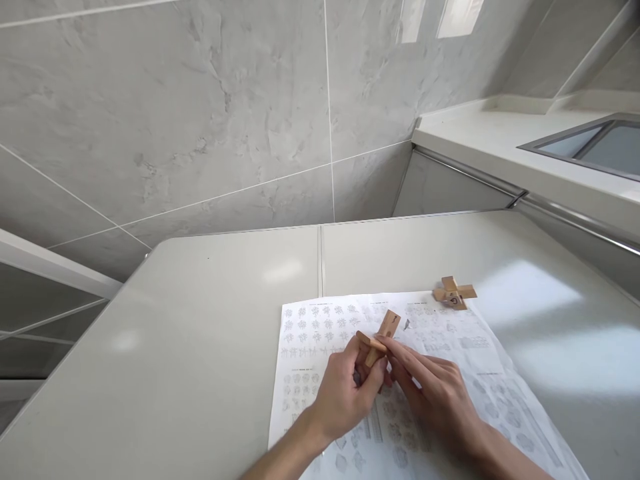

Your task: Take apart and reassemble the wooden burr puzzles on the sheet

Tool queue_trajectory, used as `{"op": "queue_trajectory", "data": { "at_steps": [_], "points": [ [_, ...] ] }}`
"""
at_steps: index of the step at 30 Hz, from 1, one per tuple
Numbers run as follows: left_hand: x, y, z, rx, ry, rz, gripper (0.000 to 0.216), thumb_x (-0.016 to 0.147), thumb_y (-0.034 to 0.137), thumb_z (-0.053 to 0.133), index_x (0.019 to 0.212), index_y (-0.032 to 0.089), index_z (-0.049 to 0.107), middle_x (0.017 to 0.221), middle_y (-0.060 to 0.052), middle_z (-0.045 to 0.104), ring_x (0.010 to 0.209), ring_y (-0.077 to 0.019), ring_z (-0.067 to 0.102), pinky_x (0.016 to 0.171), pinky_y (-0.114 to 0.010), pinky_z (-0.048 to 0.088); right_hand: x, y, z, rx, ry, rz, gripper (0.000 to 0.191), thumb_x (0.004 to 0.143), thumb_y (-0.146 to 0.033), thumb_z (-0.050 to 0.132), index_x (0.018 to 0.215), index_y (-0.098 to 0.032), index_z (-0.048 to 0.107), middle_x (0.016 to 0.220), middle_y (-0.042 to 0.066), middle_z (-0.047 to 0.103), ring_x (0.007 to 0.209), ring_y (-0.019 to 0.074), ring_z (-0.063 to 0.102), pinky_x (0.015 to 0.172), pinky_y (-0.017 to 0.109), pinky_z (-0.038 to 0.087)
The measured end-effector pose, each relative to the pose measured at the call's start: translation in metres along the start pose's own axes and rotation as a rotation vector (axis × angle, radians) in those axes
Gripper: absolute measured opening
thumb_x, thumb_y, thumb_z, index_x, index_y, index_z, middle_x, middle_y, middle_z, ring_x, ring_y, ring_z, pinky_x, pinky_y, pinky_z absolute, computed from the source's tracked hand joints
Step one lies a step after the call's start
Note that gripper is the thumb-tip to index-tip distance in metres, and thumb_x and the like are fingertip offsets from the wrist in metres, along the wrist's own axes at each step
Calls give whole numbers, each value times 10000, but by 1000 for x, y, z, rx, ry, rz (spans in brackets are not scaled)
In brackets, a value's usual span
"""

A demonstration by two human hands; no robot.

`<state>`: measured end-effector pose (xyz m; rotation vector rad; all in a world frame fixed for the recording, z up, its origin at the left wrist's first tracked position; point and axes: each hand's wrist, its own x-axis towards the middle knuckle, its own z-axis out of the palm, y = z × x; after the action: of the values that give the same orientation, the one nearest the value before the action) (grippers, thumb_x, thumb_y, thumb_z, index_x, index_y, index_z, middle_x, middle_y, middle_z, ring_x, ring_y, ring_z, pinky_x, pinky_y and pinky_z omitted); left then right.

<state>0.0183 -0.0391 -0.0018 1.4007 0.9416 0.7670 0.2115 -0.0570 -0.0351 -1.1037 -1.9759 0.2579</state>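
Left hand (345, 385) and right hand (440, 393) clamp wooden pieces (389, 325), one hook-marked, above a sheet (475, 363) of illegibly small print.

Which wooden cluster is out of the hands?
The cross-shaped cluster at the far right corner of the sheet, untouched; the other wooden pieces are in the left hand, right hand touching them.

A glossy, pale grey tabletop (210, 347) has rounded far corners, and a straight, narrow seam (321, 260) runs inward from its far edge. A large white paper sheet printed with grey diagrams (480, 367) lies across the nearer part — well apart from the left edge. Toward the far right corner, a cross-shaped light-brown wooden piece (454, 293) rests over the sheet's border.
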Motion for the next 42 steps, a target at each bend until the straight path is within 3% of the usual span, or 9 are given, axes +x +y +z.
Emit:
{"op": "queue_trajectory", "data": {
  "at_steps": [12, 26, 35, 42],
  "points": [
    [-1, -1, 0, 12, -12, -11, 243, 1131, 428, 534, 1163, 203, 621, 787, -1, 647, 650, -146, 581, 593, -272, 464, 5, -7, -2, 17, 61, 14, 436, 1111, -81, 528, 1501, -237, 647, 992, 58, 876, 584, 157, 765, 542, 254, 592],
    [-2, -3, -1, 9, -10, -16, 224, 1130, 424, 541, 1153, 211, 609, 751, 30, 575, 605, -124, 503, 567, -263, 423, 4, -1, 2, 54, 66, 8, 365, 1117, -99, 533, 1435, -215, 668, 1055, 75, 878, 636, 154, 803, 594, 231, 629],
    [-2, -1, 0, 10, 0, -21, 276, 1125, 478, 522, 1146, 219, 613, 736, 10, 619, 597, -149, 552, 572, -275, 468, 5, -1, 2, 75, 60, 17, 421, 1101, -84, 549, 1467, -243, 683, 1114, 88, 877, 673, 177, 826, 590, 256, 655],
    [-2, -3, 0, 7, 56, -17, 312, 1091, 522, 565, 1109, 224, 656, 682, 7, 623, 532, -145, 540, 515, -256, 453, 0, 3, 5, 70, 31, -1, 491, 1104, -66, 543, 1554, -254, 604, 1204, 123, 858, 746, 203, 850, 612, 286, 676]
  ]
}}
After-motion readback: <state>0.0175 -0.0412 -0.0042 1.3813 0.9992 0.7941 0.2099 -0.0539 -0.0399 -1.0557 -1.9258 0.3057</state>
